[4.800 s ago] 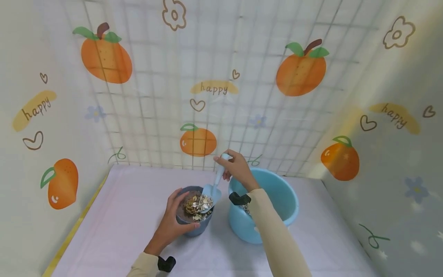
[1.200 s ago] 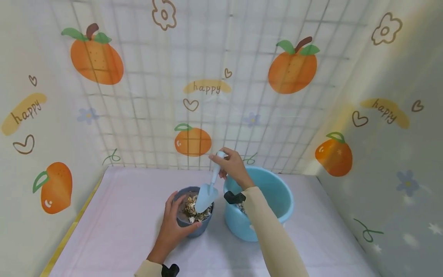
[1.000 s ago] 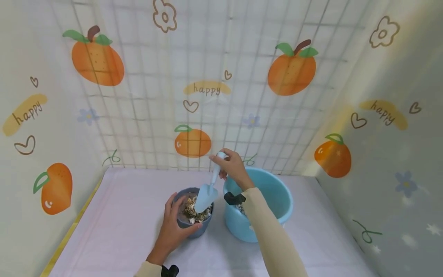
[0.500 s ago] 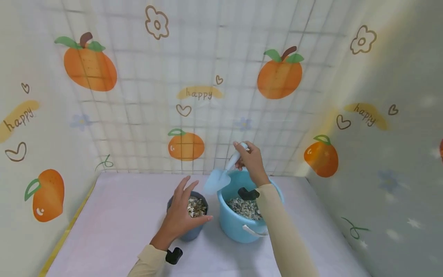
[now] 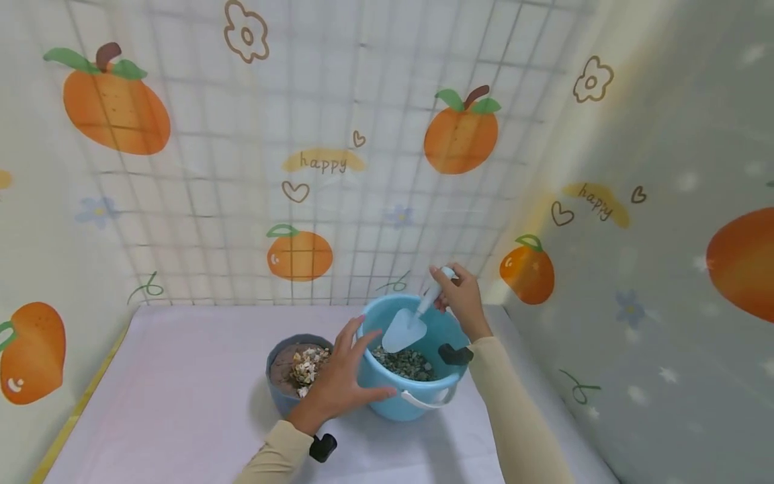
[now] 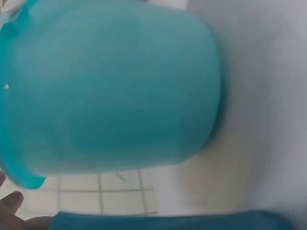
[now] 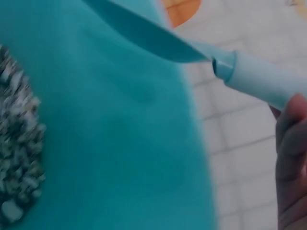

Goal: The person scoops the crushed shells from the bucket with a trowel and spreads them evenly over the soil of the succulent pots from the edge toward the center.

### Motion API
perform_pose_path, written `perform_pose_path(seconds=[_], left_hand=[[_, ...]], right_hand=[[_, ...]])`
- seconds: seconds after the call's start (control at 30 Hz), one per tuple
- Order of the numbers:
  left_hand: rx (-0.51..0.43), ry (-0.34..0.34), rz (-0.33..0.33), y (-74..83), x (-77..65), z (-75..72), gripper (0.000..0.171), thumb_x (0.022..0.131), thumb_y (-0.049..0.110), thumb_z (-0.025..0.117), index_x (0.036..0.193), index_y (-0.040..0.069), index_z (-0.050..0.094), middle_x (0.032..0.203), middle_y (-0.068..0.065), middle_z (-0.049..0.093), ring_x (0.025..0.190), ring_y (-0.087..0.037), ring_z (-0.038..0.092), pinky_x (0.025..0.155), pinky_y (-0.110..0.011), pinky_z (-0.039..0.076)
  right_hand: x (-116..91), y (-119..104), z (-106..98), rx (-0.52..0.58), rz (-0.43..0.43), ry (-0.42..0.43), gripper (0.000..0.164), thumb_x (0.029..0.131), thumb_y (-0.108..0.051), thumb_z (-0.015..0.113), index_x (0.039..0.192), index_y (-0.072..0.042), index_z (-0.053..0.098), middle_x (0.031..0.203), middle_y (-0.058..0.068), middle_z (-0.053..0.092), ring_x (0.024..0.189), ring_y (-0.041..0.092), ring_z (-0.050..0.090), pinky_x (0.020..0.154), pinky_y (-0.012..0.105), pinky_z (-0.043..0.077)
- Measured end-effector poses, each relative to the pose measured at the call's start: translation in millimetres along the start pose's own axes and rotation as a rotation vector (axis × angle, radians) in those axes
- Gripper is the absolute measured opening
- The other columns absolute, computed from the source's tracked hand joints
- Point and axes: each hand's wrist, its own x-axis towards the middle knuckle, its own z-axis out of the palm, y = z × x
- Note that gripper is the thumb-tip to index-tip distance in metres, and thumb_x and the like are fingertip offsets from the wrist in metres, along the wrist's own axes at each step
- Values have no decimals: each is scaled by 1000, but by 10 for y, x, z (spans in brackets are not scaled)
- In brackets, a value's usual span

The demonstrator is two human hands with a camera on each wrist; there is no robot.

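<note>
My right hand (image 5: 462, 299) grips the handle of a light blue trowel (image 5: 406, 331), its blade tilted down inside the blue bucket (image 5: 396, 398). Grey gravel (image 5: 406, 363) covers the bucket's bottom; in the right wrist view the blade (image 7: 144, 36) hangs above the gravel's level, beside the gravel (image 7: 17, 143). With fingers and thumb spread, my left hand (image 5: 338, 383) stands at the bucket's near left side and holds nothing. The left wrist view shows the bucket's wall (image 6: 115, 91) close by. Left of that hand, a blue-grey flowerpot (image 5: 281, 396) contains brown soil and pale chips (image 5: 307, 366), partly hidden by the hand.
A pale cloth (image 5: 181, 390) covers the table, with a yellow strip (image 5: 78, 403) along its left edge. Fruit-printed curtains (image 5: 211, 202) hang at the back and sides, a wire grid showing through the back one. The bucket's white handle (image 5: 423, 402) hangs at its front.
The trowel has moved right, from over the flowerpot into the bucket. My left hand has let go of the pot and moved right to the bucket. The head view has turned right.
</note>
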Motion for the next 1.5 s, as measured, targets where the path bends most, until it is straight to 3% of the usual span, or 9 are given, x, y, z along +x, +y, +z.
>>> perform_pose_path(seconds=[0.13, 0.27, 0.47, 0.7, 0.9, 1.17, 1.37, 1.5], left_hand=[[6, -29, -13, -47, -2, 55, 88, 74, 75, 67, 147, 31, 43, 163, 3, 2, 148, -23, 1, 97, -66, 35], [-21, -26, -5, -77, 14, 75, 79, 78, 74, 64, 143, 34, 48, 162, 4, 5, 147, -23, 7, 97, -64, 36], [-26, -25, -17, -101, 4, 68, 75, 80, 75, 60, 142, 35, 49, 162, 5, 7, 146, -27, 14, 97, -65, 37], [-10, -36, -26, -88, -12, 61, 66, 84, 74, 56, 140, 41, 47, 162, 7, 8, 145, -26, 15, 97, -62, 38], [-1, -39, -21, -83, -10, 67, 67, 85, 73, 55, 141, 36, 48, 162, 7, 8, 145, -26, 15, 98, -63, 37], [-2, -42, -23, -104, -1, 55, 69, 85, 73, 55, 142, 33, 49, 161, 8, 7, 145, -25, 15, 98, -62, 37], [-3, -39, -18, -116, 2, 53, 67, 86, 73, 55, 141, 36, 48, 162, 8, 7, 145, -25, 15, 97, -62, 38], [-11, -42, -19, -122, 6, 53, 67, 86, 73, 55, 141, 35, 49, 162, 9, 6, 145, -24, 15, 97, -62, 38]], right_hand=[[26, 209, 16, -41, -3, -34, 42, 93, -41, 68, 104, -1, 61, 67, 23, 60, 55, 43, 58, 48, 41, 53], [58, 369, 57, -125, -17, -50, 46, 90, -49, 68, 103, -5, 62, 66, 21, 61, 60, 47, 59, 52, 45, 54], [45, 436, 168, -308, -98, -128, 39, 92, -53, 63, 98, -14, 61, 66, 13, 62, 57, 31, 62, 55, 43, 54], [5, 408, 231, -506, -214, -344, 20, 101, -37, 56, 108, -18, 54, 68, 7, 64, 60, 20, 62, 59, 40, 49], [-15, 417, 248, -503, -141, -480, 17, 100, -33, 59, 110, -20, 56, 85, 11, 66, 75, 22, 67, 70, 41, 52], [-24, 449, 281, -464, -40, -507, 22, 101, -38, 55, 110, -18, 55, 103, 10, 66, 82, 26, 69, 77, 48, 53], [-51, 479, 297, -453, 72, -635, 26, 103, -32, 53, 112, -8, 54, 106, 10, 63, 85, 31, 69, 83, 51, 51], [-37, 504, 304, -399, 101, -662, 24, 104, -29, 52, 110, -5, 52, 108, 12, 61, 87, 37, 68, 84, 54, 51]])
